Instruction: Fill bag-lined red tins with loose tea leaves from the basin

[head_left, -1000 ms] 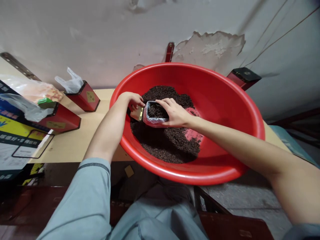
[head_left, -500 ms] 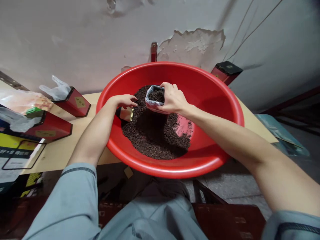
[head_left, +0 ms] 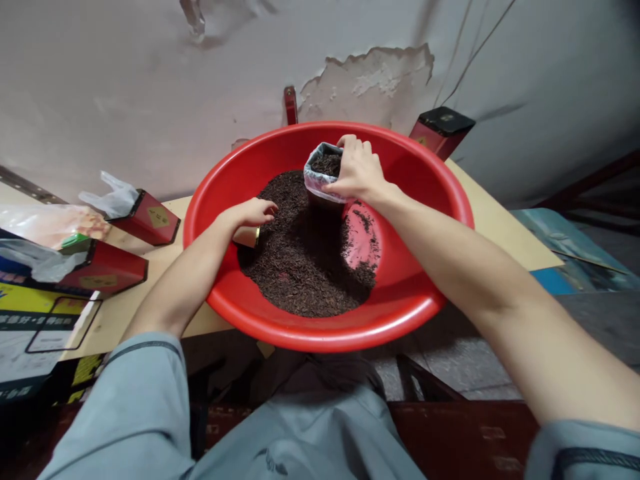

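My right hand (head_left: 363, 168) grips the rim of a tea tin (head_left: 325, 200) lined with a clear plastic bag (head_left: 320, 183). Dark loose tea leaves show inside its mouth. The tin is over the far middle of a large red basin (head_left: 320, 341), its lower part in shadow. A heap of tea leaves (head_left: 305, 287) covers much of the basin's floor. At the basin's left side, my left hand (head_left: 254, 212) hovers with loosely bent fingers and nothing visibly in them. Just below it, a small beige, gold-edged piece (head_left: 247, 235) lies by the leaves, partly hidden.
Two red tins (head_left: 153, 219) (head_left: 107, 267) with plastic bags sticking out lie tilted on the wooden table (head_left: 195, 327) to the left. A red tin with a black end (head_left: 443, 130) stands behind the basin at right. The peeling wall (head_left: 370, 77) rises close behind.
My right hand has moved the tin away from me and to the right. My left hand has shifted slightly rightward and lower, its fingers more bent. The view has shifted a little.
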{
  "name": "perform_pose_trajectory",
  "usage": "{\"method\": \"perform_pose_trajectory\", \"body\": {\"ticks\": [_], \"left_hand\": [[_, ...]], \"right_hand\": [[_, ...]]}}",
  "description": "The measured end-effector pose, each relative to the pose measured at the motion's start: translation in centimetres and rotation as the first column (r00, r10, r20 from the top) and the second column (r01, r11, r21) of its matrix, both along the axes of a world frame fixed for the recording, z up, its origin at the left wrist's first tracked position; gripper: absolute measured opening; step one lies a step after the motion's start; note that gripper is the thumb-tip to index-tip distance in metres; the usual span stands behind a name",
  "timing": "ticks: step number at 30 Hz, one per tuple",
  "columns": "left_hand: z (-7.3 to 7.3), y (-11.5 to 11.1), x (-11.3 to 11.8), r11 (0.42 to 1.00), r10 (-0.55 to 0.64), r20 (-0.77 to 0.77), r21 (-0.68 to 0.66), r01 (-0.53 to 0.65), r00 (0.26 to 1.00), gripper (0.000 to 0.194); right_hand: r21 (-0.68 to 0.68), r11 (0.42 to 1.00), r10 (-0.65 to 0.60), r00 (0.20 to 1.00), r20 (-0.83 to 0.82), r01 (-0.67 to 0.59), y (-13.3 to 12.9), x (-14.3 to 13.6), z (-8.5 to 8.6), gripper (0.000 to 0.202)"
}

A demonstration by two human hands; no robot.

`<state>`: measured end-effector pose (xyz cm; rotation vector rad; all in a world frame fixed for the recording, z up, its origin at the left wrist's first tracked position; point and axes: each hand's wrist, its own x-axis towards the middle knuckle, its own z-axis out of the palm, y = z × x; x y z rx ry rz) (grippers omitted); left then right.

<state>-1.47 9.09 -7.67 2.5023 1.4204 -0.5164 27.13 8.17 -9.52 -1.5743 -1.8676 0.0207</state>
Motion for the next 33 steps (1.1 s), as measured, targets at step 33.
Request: {"method": "perform_pose_trajectory", "body": {"ticks": [33], "left_hand": [[-13.8, -1.7, 10.5, 0.884, -0.328, -0.018, 0.346, 0.313, 0.945, 0.056]], "right_hand": [[-0.016, 0.992, -0.123, 0.970, -0.210, 0.122, 3.1, 4.3, -3.1, 0.100]]}}
